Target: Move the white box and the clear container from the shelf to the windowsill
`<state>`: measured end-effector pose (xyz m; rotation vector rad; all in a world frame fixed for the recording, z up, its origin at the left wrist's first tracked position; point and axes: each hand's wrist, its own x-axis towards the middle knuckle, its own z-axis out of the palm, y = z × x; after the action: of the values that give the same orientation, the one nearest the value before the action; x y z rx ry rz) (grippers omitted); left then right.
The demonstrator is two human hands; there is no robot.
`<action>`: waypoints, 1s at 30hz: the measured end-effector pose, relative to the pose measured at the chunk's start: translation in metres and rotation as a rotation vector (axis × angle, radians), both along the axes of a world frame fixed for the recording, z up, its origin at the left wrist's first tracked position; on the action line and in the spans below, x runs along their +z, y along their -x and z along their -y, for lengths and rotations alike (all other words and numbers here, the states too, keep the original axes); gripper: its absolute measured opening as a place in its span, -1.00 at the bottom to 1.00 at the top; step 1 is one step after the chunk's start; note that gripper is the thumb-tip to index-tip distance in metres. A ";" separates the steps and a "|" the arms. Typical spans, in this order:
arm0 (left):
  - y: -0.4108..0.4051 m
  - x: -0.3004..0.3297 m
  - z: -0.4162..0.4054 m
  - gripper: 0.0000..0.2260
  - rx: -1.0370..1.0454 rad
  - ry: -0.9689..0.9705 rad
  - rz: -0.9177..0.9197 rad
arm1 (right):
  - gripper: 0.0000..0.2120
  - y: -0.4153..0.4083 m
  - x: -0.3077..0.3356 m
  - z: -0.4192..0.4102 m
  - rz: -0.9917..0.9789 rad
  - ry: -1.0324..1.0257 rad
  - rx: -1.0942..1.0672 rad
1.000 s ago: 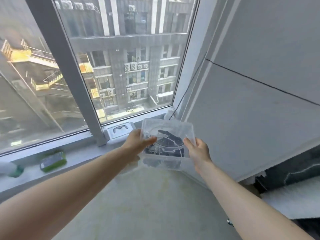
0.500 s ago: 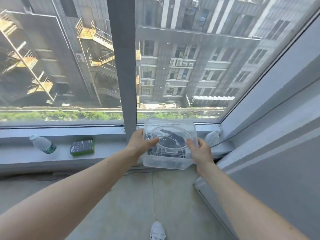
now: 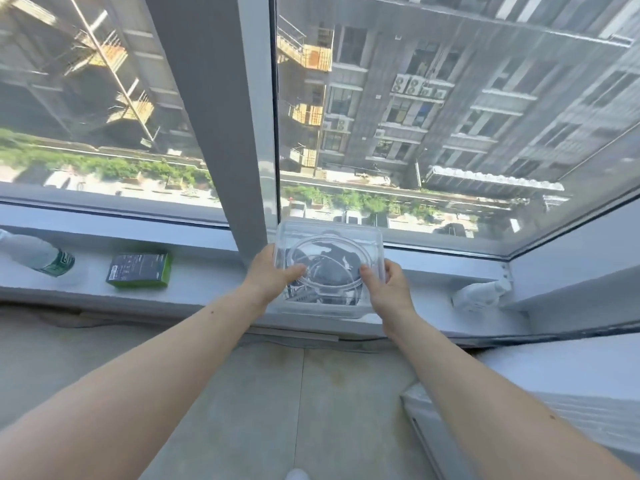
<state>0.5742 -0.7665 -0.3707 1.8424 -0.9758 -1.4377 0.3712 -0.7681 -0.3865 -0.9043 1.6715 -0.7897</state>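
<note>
The clear container (image 3: 329,268) is a lidded transparent plastic box with dark cables inside. It sits low over the white windowsill (image 3: 207,292), right of the grey window post; I cannot tell whether it touches the sill. My left hand (image 3: 270,271) grips its left side with the thumb on the lid. My right hand (image 3: 388,285) grips its right side the same way. The white box is not in view, hidden or outside the frame.
A green and black box (image 3: 140,270) lies on the sill to the left, with a plastic bottle (image 3: 34,256) on its side further left. A white object (image 3: 479,294) sits in the sill's right corner. The window glass (image 3: 433,116) rises behind.
Both hands carried the container forward and down toward the sill beside the window post. The view swung left and closer to the window.
</note>
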 end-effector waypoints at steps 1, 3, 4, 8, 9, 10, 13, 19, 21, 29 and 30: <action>0.002 -0.012 0.008 -0.59 0.007 -0.003 0.004 | -0.64 0.001 -0.014 0.009 0.005 -0.009 0.000; 0.003 -0.029 0.020 -0.61 0.011 -0.007 0.005 | -0.62 0.001 -0.034 0.020 0.013 -0.020 -0.005; 0.004 -0.036 0.025 -0.61 0.005 -0.009 0.014 | -0.59 0.001 -0.042 0.023 0.016 -0.025 -0.010; 0.005 -0.052 0.038 -0.62 0.015 -0.034 0.024 | -0.53 0.000 -0.063 0.030 0.013 -0.039 -0.023; 0.005 -0.056 0.040 -0.62 0.016 -0.038 0.025 | -0.54 0.000 -0.067 0.032 0.021 -0.040 -0.026; 0.005 -0.059 0.041 -0.61 0.014 -0.045 0.029 | -0.54 0.000 -0.069 0.033 0.024 -0.047 -0.026; 0.006 -0.067 0.042 -0.57 0.025 -0.057 0.025 | -0.57 0.001 -0.074 0.034 0.043 -0.057 -0.019; 0.006 -0.081 0.045 -0.51 0.024 -0.071 0.024 | -0.57 0.003 -0.085 0.037 0.032 -0.065 -0.012; 0.006 -0.086 0.045 -0.50 0.024 -0.080 0.026 | -0.57 0.003 -0.088 0.037 0.036 -0.066 -0.009; 0.006 -0.094 0.043 -0.55 0.015 -0.063 0.047 | -0.54 0.004 -0.091 0.035 0.012 -0.051 -0.006; 0.006 -0.093 0.042 -0.54 0.011 -0.065 0.048 | -0.54 0.004 -0.090 0.034 0.009 -0.050 -0.005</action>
<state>0.5685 -0.8087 -0.4642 1.9345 -0.9505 -1.4404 0.3676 -0.8023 -0.4762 -0.8605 1.6789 -0.7508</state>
